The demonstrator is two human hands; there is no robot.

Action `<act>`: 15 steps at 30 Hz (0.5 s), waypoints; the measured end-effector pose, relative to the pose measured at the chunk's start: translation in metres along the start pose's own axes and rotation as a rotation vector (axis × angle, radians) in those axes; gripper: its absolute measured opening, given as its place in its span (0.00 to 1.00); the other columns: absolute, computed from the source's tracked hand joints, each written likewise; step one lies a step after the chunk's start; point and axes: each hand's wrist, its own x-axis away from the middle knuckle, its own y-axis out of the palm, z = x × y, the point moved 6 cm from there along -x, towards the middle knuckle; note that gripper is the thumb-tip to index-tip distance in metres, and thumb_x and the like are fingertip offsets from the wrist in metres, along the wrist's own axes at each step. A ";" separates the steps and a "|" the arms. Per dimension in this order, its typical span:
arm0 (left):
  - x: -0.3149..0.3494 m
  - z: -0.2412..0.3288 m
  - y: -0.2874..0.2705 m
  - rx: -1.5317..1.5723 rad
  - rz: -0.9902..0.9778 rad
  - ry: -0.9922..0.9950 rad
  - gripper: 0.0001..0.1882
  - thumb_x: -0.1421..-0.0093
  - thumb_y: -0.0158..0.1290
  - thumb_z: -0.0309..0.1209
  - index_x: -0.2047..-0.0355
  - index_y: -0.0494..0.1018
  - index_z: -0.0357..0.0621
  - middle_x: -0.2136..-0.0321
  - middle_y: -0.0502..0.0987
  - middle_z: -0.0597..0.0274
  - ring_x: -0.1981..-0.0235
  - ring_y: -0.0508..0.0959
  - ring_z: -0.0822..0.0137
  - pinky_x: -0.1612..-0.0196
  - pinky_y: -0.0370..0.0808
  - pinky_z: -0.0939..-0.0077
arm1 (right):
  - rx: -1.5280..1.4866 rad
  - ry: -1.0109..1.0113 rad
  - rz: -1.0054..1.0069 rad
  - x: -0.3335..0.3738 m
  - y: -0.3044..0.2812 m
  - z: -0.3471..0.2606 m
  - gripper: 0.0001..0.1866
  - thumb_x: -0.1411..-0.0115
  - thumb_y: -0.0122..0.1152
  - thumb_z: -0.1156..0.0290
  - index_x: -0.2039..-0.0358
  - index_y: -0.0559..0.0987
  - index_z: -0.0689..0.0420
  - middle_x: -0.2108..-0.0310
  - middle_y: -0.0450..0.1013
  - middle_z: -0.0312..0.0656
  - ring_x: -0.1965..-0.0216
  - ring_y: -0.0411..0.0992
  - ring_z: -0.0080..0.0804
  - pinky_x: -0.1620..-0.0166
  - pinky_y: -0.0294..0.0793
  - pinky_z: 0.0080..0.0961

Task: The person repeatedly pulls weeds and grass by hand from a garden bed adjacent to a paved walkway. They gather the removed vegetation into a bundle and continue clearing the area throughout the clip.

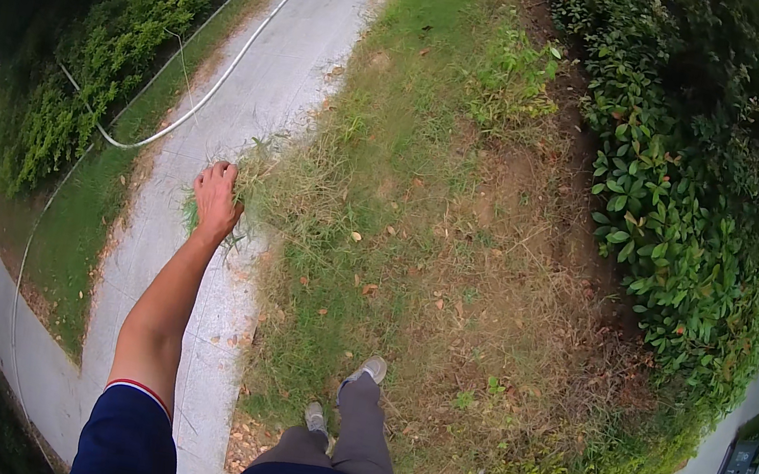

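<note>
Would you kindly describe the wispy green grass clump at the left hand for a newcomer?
Find the pale concrete path, then the bare left hand above it. The wispy green grass clump shows around that hand, the only tuft touching it.

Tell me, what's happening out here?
A person's left hand holds a loose clump of grass over a pale path. The right hand is out of view. The person's feet are on a patchy strip of lawn, with the path on the left and a leafy hedge off to the right.
</note>
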 end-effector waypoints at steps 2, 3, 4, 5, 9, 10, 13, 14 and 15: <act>-0.022 0.007 0.009 -0.020 -0.016 0.010 0.31 0.66 0.61 0.24 0.57 0.66 0.43 0.53 0.66 0.55 0.51 0.65 0.53 0.49 0.59 0.57 | -0.066 -0.001 0.014 -0.005 -0.012 -0.038 0.10 0.44 0.50 0.68 0.64 0.75 0.56 0.69 0.75 0.40 0.74 0.74 0.33 0.77 0.74 0.31; -0.035 0.009 0.014 -0.028 -0.020 0.015 0.32 0.67 0.62 0.24 0.57 0.66 0.43 0.53 0.66 0.55 0.51 0.65 0.53 0.49 0.59 0.57 | -0.101 -0.003 0.026 -0.008 -0.019 -0.058 0.10 0.44 0.50 0.68 0.63 0.75 0.56 0.69 0.75 0.40 0.74 0.74 0.33 0.77 0.74 0.31; -0.045 0.013 0.019 -0.033 -0.040 0.023 0.32 0.67 0.62 0.25 0.57 0.66 0.44 0.53 0.66 0.55 0.50 0.65 0.53 0.49 0.59 0.57 | -0.128 -0.001 0.030 -0.007 -0.026 -0.070 0.10 0.44 0.51 0.67 0.63 0.75 0.56 0.69 0.75 0.40 0.74 0.74 0.33 0.77 0.74 0.31; -0.056 0.016 0.023 -0.038 -0.060 0.030 0.32 0.67 0.63 0.25 0.56 0.66 0.44 0.53 0.66 0.55 0.50 0.64 0.54 0.48 0.59 0.57 | -0.157 0.002 0.037 -0.006 -0.030 -0.081 0.11 0.44 0.51 0.67 0.63 0.75 0.56 0.70 0.75 0.39 0.74 0.74 0.32 0.77 0.74 0.30; -0.091 0.011 0.054 -0.070 -0.106 0.054 0.33 0.67 0.64 0.27 0.56 0.66 0.45 0.52 0.65 0.55 0.49 0.64 0.55 0.48 0.59 0.58 | -0.261 0.033 0.054 0.001 -0.039 -0.113 0.11 0.45 0.53 0.67 0.62 0.75 0.56 0.70 0.75 0.38 0.74 0.73 0.32 0.77 0.74 0.30; -0.098 0.008 0.065 -0.076 -0.119 0.055 0.33 0.66 0.64 0.27 0.55 0.66 0.45 0.52 0.65 0.55 0.49 0.64 0.55 0.48 0.59 0.57 | -0.286 0.048 0.055 0.007 -0.038 -0.115 0.12 0.45 0.53 0.67 0.61 0.75 0.56 0.70 0.75 0.38 0.73 0.73 0.31 0.77 0.73 0.30; -0.124 0.001 0.110 -0.093 -0.159 0.050 0.34 0.65 0.64 0.28 0.53 0.65 0.45 0.51 0.65 0.56 0.48 0.64 0.55 0.46 0.58 0.55 | -0.414 0.140 0.063 0.024 -0.029 -0.094 0.12 0.45 0.54 0.66 0.60 0.76 0.55 0.70 0.75 0.37 0.73 0.73 0.31 0.76 0.73 0.30; -0.131 -0.007 0.129 -0.104 -0.181 0.046 0.35 0.64 0.64 0.28 0.52 0.64 0.45 0.50 0.65 0.56 0.48 0.63 0.55 0.46 0.58 0.54 | -0.475 0.181 0.061 0.029 -0.021 -0.080 0.13 0.45 0.55 0.66 0.60 0.76 0.55 0.70 0.74 0.37 0.73 0.73 0.31 0.76 0.73 0.30; -0.139 -0.015 0.150 -0.109 -0.197 0.044 0.36 0.64 0.64 0.29 0.51 0.63 0.46 0.50 0.64 0.56 0.47 0.63 0.55 0.45 0.57 0.53 | -0.533 0.215 0.063 0.034 -0.013 -0.064 0.13 0.45 0.55 0.66 0.60 0.76 0.55 0.71 0.74 0.37 0.73 0.73 0.30 0.76 0.73 0.30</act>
